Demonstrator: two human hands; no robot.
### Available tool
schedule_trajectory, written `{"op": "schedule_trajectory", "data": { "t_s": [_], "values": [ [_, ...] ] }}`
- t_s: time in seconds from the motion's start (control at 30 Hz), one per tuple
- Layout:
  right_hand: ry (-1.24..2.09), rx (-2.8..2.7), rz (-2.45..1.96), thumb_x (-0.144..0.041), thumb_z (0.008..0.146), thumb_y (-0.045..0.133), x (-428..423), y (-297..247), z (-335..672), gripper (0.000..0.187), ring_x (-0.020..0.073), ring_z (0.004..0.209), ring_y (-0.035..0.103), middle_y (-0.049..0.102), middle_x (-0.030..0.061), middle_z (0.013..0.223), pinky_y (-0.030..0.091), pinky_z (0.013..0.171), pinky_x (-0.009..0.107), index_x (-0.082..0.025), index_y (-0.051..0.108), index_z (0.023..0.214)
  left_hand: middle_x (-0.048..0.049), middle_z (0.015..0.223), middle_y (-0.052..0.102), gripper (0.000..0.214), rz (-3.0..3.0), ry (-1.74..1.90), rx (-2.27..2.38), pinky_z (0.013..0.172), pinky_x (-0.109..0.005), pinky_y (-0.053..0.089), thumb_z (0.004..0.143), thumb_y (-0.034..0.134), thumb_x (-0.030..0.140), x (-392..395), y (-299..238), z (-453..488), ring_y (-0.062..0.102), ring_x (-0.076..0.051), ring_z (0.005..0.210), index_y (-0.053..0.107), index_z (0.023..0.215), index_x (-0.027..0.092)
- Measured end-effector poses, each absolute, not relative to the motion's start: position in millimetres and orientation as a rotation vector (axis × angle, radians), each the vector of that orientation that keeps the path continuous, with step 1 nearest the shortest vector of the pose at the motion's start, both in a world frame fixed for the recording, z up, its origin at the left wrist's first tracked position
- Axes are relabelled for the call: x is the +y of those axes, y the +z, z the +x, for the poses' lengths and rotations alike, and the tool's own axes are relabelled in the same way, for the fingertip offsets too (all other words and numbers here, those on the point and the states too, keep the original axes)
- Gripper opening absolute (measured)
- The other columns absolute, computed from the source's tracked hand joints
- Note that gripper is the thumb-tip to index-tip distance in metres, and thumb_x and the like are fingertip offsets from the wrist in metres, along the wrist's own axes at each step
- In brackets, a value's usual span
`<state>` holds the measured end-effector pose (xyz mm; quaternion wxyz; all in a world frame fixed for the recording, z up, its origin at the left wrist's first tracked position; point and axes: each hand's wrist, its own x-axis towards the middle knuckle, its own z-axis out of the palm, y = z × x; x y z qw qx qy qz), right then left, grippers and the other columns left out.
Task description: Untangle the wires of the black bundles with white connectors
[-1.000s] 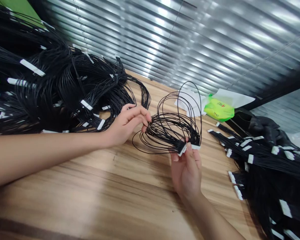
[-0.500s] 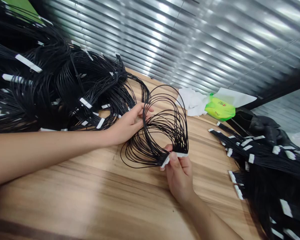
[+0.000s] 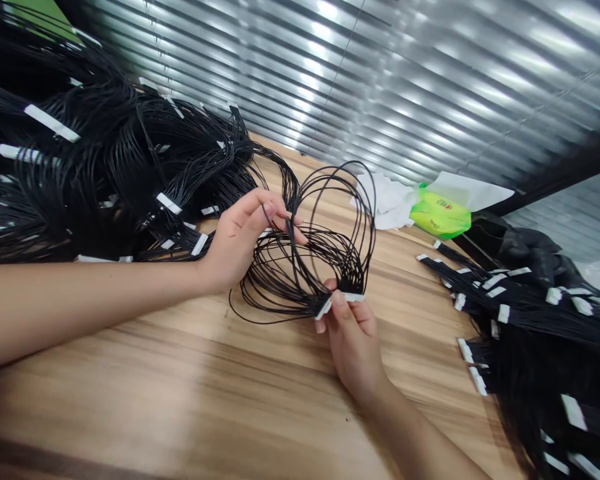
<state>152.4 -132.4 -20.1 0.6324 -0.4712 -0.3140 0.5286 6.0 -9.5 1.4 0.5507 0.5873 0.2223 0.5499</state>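
A wire harness [image 3: 300,267] of many thin black wires loops between two white connectors [image 3: 353,297]. My right hand [image 3: 355,340] pinches it at the connectors, thumb on top, holding them side by side. At the loops' far left side, my left hand [image 3: 253,233] has its fingers closed on a few black wires that rise above the rest. A wire crosses over its thumb and fingertips. The lower wires spread in a wide ring close over the wooden table [image 3: 230,393].
A large heap of black harnesses [image 3: 120,153] with white connectors covers the left side. More harnesses [image 3: 530,320] lie at the right. A green packet [image 3: 443,217] and crumpled white paper [image 3: 387,200] rest near the corrugated metal wall [image 3: 340,80].
My left hand has shifted left and turned, with its fingers now around a few wires. Most loops have dropped lower, while a few stand higher. My right hand keeps its pinch on the connectors.
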Motion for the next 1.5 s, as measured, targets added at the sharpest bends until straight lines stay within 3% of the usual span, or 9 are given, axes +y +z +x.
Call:
{"op": "schedule_trajectory", "data": {
  "t_s": [0.17, 0.3, 0.5, 0.63, 0.87, 1.1, 1.2, 1.3, 1.5],
  "values": [
    [1.147, -0.548, -1.053, -0.040, 0.073, 0.075, -125.1, -12.8, 151.0, 0.019, 0.0093, 0.050, 0.043, 0.057, -0.0037, 0.062, 0.036, 0.046, 0.023, -0.024, 0.070, 0.081, -0.0033, 0.070, 0.059, 0.048, 1.739, 1.177, 0.493, 0.081, -0.032, 0.048, 0.095, 0.041, 0.050, -7.4, 1.2, 0.7, 0.059, -0.015, 0.074, 0.047, 0.060, 0.017],
    [1.162, -0.605, -1.033, -0.041, 0.072, 0.075, -131.1, -12.7, 151.5, 0.019, 0.0100, 0.051, 0.045, 0.058, -0.0030, 0.063, 0.037, 0.045, 0.023, -0.024, 0.071, 0.080, -0.0016, 0.083, 0.061, 0.016, 1.642, 1.111, 0.515, 0.079, -0.026, 0.049, 0.093, 0.052, 0.035, -3.5, -3.4, 3.4, 0.060, -0.013, 0.080, 0.055, 0.093, 0.019],
    [1.234, -0.720, -1.013, -0.040, 0.079, 0.070, -138.6, -18.1, 153.8, 0.016, 0.0088, 0.050, 0.047, 0.060, -0.0032, 0.063, 0.040, 0.050, 0.023, -0.025, 0.071, 0.084, -0.0022, 0.083, 0.061, 0.013, 1.549, 1.065, 0.572, 0.075, -0.022, 0.050, 0.093, 0.054, 0.027, -3.1, -4.9, 6.1, 0.059, -0.010, 0.075, 0.058, 0.099, 0.016],
    [1.195, -0.734, -1.065, -0.044, 0.080, 0.068, -136.4, -18.3, 153.7, 0.022, 0.0105, 0.051, 0.048, 0.058, -0.0025, 0.060, 0.039, 0.049, 0.024, -0.023, 0.071, 0.084, -0.0015, 0.085, 0.064, 0.023, 1.478, 1.192, 0.578, 0.078, -0.024, 0.053, 0.092, 0.055, 0.025, -4.3, -3.4, 4.8, 0.064, -0.011, 0.081, 0.050, 0.114, 0.021],
    [1.281, -0.867, -1.107, -0.044, 0.081, 0.067, -144.4, -16.9, 151.6, 0.023, 0.0103, 0.053, 0.049, 0.060, -0.0011, 0.064, 0.043, 0.052, 0.024, -0.022, 0.071, 0.086, -0.0016, 0.099, 0.059, 0.015, 1.501, 1.217, 0.572, 0.081, -0.021, 0.053, 0.087, 0.061, 0.023, 1.7, -13.2, 6.2, 0.060, -0.010, 0.088, 0.054, 0.100, 0.020],
    [1.458, -0.946, -1.139, -0.046, 0.081, 0.066, -147.2, -12.9, 152.4, 0.026, 0.0116, 0.054, 0.051, 0.060, -0.0004, 0.063, 0.044, 0.056, 0.025, -0.021, 0.072, 0.085, -0.0033, 0.099, 0.068, 0.013, 1.745, 1.126, 0.660, 0.078, -0.031, 0.056, 0.090, 0.056, 0.028, 7.6, -7.0, 0.8, 0.062, -0.016, 0.086, 0.065, 0.097, 0.022],
    [1.499, -0.865, -1.131, -0.049, 0.078, 0.068, -144.8, -12.6, 153.0, 0.029, 0.0129, 0.057, 0.053, 0.063, 0.0008, 0.065, 0.045, 0.057, 0.026, -0.021, 0.072, 0.085, -0.0048, 0.092, 0.069, 0.024, 1.973, 0.963, 0.634, 0.091, -0.038, 0.052, 0.094, 0.047, 0.032, 5.0, -6.5, 2.7, 0.062, -0.020, 0.092, 0.067, 0.088, 0.019],
    [1.521, -0.695, -1.095, -0.048, 0.073, 0.074, -139.5, -11.9, 154.2, 0.027, 0.0130, 0.055, 0.051, 0.061, -0.0006, 0.062, 0.044, 0.055, 0.026, -0.022, 0.073, 0.080, -0.0058, 0.100, 0.067, 0.025, 2.034, 1.068, 0.621, 0.103, -0.039, 0.045, 0.096, 0.043, 0.029, 3.5, -9.2, 5.9, 0.060, -0.019, 0.102, 0.065, 0.090, 0.018],
    [1.506, -0.492, -1.057, -0.042, 0.062, 0.083, -129.6, -6.8, 154.7, 0.024, 0.0112, 0.053, 0.046, 0.059, -0.0025, 0.058, 0.042, 0.053, 0.024, -0.022, 0.073, 0.072, -0.0041, 0.093, 0.064, 0.025, 2.015, 1.143, 0.575, 0.091, -0.032, 0.049, 0.096, 0.038, 0.024, 4.0, -9.0, 4.3, 0.059, -0.015, 0.093, 0.061, 0.089, 0.019]
  ]
}}
